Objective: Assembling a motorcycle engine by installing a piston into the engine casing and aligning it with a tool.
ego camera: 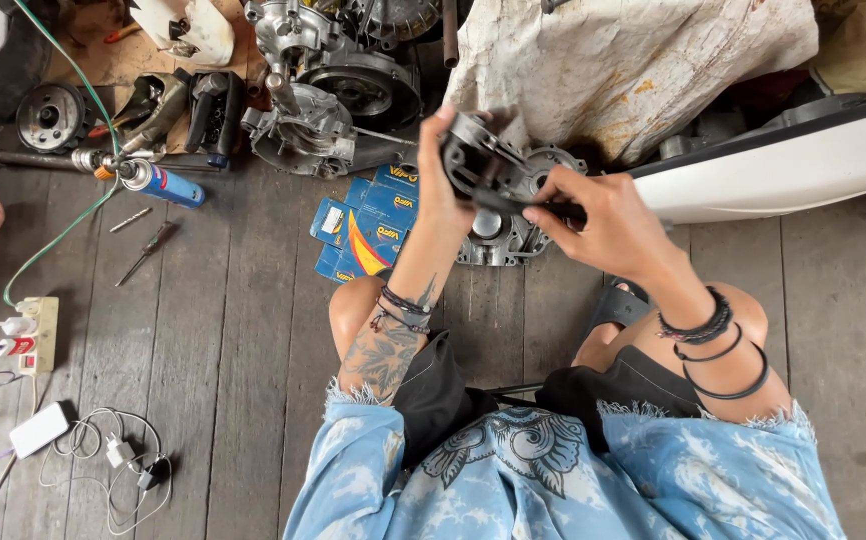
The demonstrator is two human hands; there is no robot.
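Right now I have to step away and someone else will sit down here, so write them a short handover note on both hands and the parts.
Left hand: grips the dark metal engine part from its left side, held up above the floor.
Right hand: fingertips pinch the part's lower right edge.
Below it, a grey cast-metal engine cover lies on the wooden plank floor, beside blue and yellow flat boxes.
A screwdriver lies farther left.
Done: part lifted in hand. What remains cannot be told from the view.

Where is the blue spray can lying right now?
In the head view the blue spray can lies on the wooden floor at upper left, beside a screwdriver and left of the blue boxes.
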